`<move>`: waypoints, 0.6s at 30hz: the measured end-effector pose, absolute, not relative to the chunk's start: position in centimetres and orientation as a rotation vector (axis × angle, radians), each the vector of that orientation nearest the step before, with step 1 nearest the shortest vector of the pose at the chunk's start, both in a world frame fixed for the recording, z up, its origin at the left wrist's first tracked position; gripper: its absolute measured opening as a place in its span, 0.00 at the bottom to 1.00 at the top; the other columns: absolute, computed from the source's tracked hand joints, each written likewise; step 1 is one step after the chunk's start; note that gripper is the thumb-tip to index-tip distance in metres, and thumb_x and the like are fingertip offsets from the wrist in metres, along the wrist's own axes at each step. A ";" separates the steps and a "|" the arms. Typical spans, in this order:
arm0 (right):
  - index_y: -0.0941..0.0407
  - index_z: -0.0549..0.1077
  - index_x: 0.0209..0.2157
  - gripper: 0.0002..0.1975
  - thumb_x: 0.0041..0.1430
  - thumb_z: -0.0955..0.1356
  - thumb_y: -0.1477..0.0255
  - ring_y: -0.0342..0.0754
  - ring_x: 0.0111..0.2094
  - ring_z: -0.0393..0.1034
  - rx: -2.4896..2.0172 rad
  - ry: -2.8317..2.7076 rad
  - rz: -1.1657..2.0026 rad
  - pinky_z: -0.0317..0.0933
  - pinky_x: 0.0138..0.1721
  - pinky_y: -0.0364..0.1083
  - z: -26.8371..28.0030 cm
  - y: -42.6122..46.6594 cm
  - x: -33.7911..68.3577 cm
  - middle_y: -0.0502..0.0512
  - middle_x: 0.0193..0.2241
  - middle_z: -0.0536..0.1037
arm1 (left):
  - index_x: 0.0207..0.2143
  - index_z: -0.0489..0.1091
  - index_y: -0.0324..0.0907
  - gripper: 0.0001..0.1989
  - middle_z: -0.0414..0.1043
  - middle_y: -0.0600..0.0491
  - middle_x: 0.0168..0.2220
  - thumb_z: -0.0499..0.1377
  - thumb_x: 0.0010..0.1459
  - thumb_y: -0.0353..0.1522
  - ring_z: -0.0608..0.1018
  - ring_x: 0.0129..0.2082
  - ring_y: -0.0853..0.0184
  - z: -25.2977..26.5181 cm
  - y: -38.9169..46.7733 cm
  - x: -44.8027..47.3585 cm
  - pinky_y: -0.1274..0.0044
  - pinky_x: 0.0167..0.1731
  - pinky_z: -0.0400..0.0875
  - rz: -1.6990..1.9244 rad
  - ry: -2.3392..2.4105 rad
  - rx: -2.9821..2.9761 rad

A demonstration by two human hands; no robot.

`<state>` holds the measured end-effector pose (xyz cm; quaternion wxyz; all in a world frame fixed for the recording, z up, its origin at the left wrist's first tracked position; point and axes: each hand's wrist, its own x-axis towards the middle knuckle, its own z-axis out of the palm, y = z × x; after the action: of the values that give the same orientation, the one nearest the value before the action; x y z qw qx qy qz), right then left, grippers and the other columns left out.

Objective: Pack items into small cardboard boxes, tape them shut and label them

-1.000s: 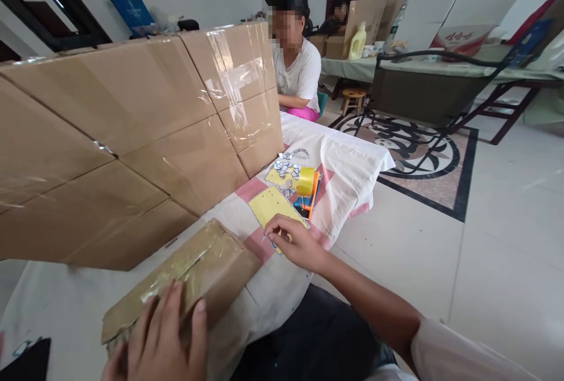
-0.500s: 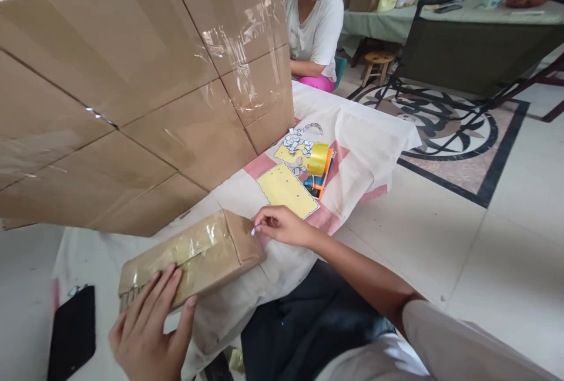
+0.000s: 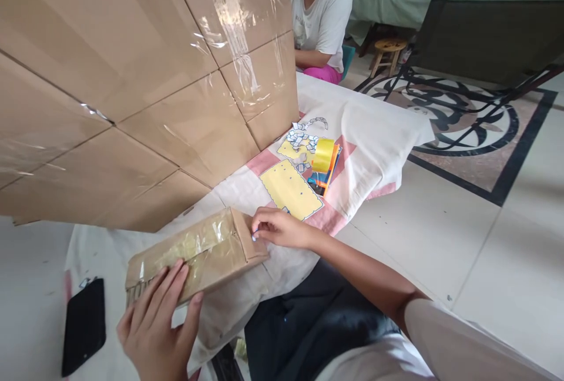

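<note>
Pale tiled floor (image 3: pixel 423 263) with a dark-bordered circular inlay (image 3: pixel 484 137); over it stands a dark-framed chair (image 3: pixel 476 40), with a round wooden stool (image 3: pixel 390 46) to its left and a cloth-draped table (image 3: pixel 392 14) behind

The small box (image 3: pixel 215 258) was plain brown under glossy, yellowish tape, and the wall of cartons (image 3: pixel 176 117) behind it was brown too, crossed by dark seams. The tiny scrap (image 3: pixel 254 236) in the right hand (image 3: pixel 279 229) looked pale with some blue. Pink patches broke up the white cloth (image 3: pixel 379 117). The cut-out sheet (image 3: pixel 291 188) was yellow, dotted blue inside a wavy dark outline; the tape roll (image 3: pixel 325 155) was brighter yellow. Black and white swirls filled the floor medallion (image 3: pixel 467 131).
</note>
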<state>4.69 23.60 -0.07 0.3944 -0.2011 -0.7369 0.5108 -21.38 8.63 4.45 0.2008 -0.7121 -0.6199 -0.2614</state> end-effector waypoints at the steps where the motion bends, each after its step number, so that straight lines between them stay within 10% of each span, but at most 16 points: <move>1: 0.56 0.72 0.35 0.02 0.62 0.70 0.75 0.42 0.32 0.67 -0.511 -1.845 1.317 0.61 0.35 0.42 -0.1 23.6 4.6 0.50 0.34 0.71 | 0.59 0.71 0.49 0.23 0.78 0.48 0.55 0.61 0.61 0.37 0.76 0.57 0.54 4.5 8.6 -21.3 0.65 0.60 0.59 -0.731 -1.730 -1.993; 11: 0.56 0.73 0.44 0.15 0.57 0.74 0.67 0.39 0.23 0.61 -0.960 -1.426 1.448 0.56 0.25 0.40 -1.7 20.5 2.7 0.45 0.27 0.71 | 0.63 0.67 0.51 0.26 0.77 0.49 0.56 0.61 0.62 0.38 0.76 0.57 0.53 4.8 8.8 -21.2 0.64 0.59 0.61 -0.725 -1.774 -1.987; 18: 0.55 0.73 0.59 0.29 0.55 0.64 0.80 0.44 0.30 0.64 -0.847 -1.477 1.309 0.61 0.33 0.43 -2.9 16.7 1.4 0.50 0.31 0.69 | 0.63 0.67 0.51 0.26 0.74 0.49 0.59 0.60 0.61 0.39 0.73 0.60 0.50 4.6 8.7 -21.5 0.60 0.61 0.60 -0.838 -1.883 -2.027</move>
<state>1.43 16.67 -2.86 0.4768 -0.3466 -0.6046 0.5356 -21.45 8.72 4.59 0.1252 -0.6956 -0.6463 -0.2875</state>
